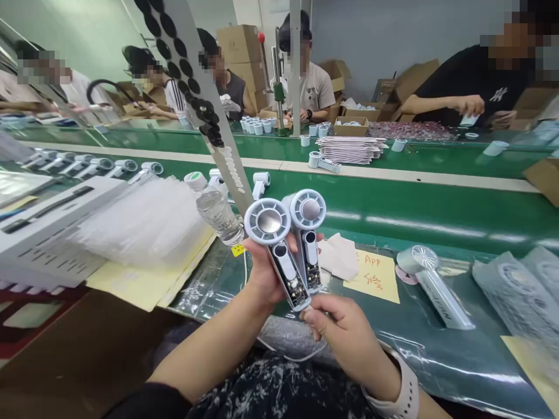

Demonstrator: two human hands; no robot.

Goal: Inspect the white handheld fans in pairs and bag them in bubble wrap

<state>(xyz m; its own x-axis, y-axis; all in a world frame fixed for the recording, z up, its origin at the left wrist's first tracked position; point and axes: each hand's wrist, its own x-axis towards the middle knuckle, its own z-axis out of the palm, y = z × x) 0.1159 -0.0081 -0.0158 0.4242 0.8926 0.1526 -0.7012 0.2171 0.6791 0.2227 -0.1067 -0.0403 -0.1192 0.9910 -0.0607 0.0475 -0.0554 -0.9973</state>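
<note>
From my remote seat, the left hand (262,273) has a firm, narrow grip around two white plastic handheld fans (268,221), holding both handles side by side with the round heads up, over the bench. The shells look like smooth moulded plastic, with ribbed grilles around domed silver hubs, and the open handle backs expose a green-and-black circuit board (289,285). The right hand (349,337) curls up at the bottom tip of the nearer handle; I can't tell if that grip is closed on it or only right next to it. I'd keep fingers on the shell and off that bare board. Nearby on the green belt bench (437,215) are a crumpled white cloth (339,256), a yellow paper note (373,276) and a clear plastic water bottle (216,215).
</note>
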